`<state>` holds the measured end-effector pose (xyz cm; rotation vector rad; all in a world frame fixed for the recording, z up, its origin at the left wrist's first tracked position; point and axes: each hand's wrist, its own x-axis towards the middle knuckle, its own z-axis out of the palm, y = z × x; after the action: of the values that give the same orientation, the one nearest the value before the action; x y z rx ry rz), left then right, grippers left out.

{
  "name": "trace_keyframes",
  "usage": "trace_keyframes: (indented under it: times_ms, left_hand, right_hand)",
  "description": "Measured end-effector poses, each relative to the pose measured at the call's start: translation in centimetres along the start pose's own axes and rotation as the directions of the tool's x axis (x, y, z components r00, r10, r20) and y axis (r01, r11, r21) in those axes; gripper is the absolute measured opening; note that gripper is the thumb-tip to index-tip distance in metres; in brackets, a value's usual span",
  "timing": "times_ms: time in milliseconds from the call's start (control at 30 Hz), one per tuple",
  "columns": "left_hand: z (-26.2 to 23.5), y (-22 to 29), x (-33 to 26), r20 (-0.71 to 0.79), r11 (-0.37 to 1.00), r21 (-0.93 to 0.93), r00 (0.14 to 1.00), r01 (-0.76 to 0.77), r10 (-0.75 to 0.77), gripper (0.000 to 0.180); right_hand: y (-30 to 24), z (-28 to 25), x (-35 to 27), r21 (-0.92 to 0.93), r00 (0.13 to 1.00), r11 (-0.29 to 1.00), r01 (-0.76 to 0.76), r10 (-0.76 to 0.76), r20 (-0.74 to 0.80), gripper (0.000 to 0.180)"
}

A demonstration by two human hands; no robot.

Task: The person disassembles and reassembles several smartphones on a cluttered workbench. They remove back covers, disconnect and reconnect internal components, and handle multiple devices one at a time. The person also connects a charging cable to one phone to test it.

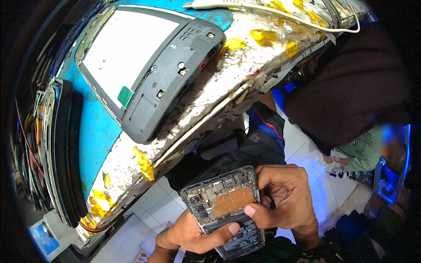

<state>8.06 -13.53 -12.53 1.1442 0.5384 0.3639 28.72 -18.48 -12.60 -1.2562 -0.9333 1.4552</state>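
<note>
Two bare hands have hold of an opened phone (241, 219), tilted, its innards facing up between them. The left hand (197, 233) grasps its lower left side, thumb laid over the black battery (246, 240); the right hand (284, 198) grips the right edge, thumb tip beside a copper-coloured sheet (233, 201). Camera lenses (194, 199) show just above the left hand. Past the hands, up and to the left, I see a worn white bench (210, 79) with torn yellow tape (144, 163) and a blue mat (97, 140). A dark grey device shell (169, 79) with a white panel (129, 46) lies there, partly over the mat; dark panels (66, 153) sit farther left. Well beyond the hands, a white cable (280, 15) crosses the bench. Past the right hand is another person in dark clothing (351, 83).
</note>
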Motion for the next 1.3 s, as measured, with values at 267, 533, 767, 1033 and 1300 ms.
trace_keyframes:
  times_ms: [267, 533, 767, 1033, 1300]
  left_hand:
    - [1.6, 2.0, 0.9, -0.054, 0.794, -0.484, 0.893, 0.368, -0.447, 0.069]
    - [3.3, 2.7, 2.1, -0.173, 0.788, -0.515, 0.86, 0.336, -0.48, 0.074]
    - [2.7, -0.5, 1.4, 0.041, 0.829, -0.557, 0.999, 0.038, -0.019, 0.066]
    - [4.3, -0.7, 1.0, -0.24, 0.871, -0.475, 0.971, -0.122, 0.004, 0.075]
    - [4.1, 0.6, -0.8, -0.419, 0.896, -0.344, 0.9, -0.281, 0.122, 0.075]
  right_hand:
    - [0.5, 0.4, -0.2, 0.203, 0.999, 0.979, -0.035, 0.036, 0.002, 0.019]
    - [0.8, -0.9, -1.3, 0.264, 0.998, 0.963, 0.046, -0.032, -0.058, 0.026]
    - [0.6, -3.3, -4.5, 0.185, 0.997, 0.983, -0.009, 0.022, -0.067, 0.085]
    - [0.7, -3.4, -6.7, 0.182, 0.991, 0.976, 0.122, -0.131, 0.035, 0.078]
    - [-0.9, -2.0, -4.6, -0.328, 0.881, 0.821, 0.468, -0.464, 0.096, 0.086]
